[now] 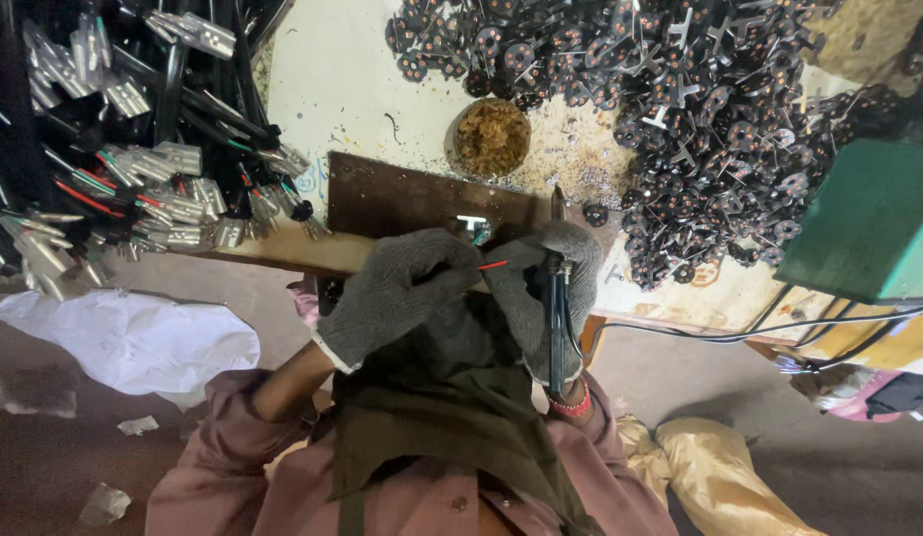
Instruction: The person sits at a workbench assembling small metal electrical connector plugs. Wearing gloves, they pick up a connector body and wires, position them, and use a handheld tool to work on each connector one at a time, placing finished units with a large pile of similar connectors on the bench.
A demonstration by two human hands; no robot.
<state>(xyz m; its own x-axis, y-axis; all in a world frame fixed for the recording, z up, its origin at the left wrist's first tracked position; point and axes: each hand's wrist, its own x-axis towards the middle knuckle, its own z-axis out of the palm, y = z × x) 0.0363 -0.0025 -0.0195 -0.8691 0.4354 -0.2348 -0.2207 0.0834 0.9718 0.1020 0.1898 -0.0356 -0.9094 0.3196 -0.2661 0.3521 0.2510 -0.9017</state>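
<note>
Both my hands wear grey knit gloves and meet at the front edge of a dark metal plate (402, 194). My left hand (392, 293) pinches a thin red wire (493, 265) beside a small plug piece with a pale metal pin (473, 226). My right hand (551, 288) is closed around the dark handle of a soldering iron (555, 328), whose tip (558, 199) points away over the plate. The iron's black cable runs off to the right.
A heap of black cords with metal plug pins (134, 149) fills the left. A pile of small black round parts (680, 89) covers the back right. A round tin of brown paste (491, 137) sits behind the plate. A green box (868, 218) stands right. White cloth (124, 337) lies on the floor.
</note>
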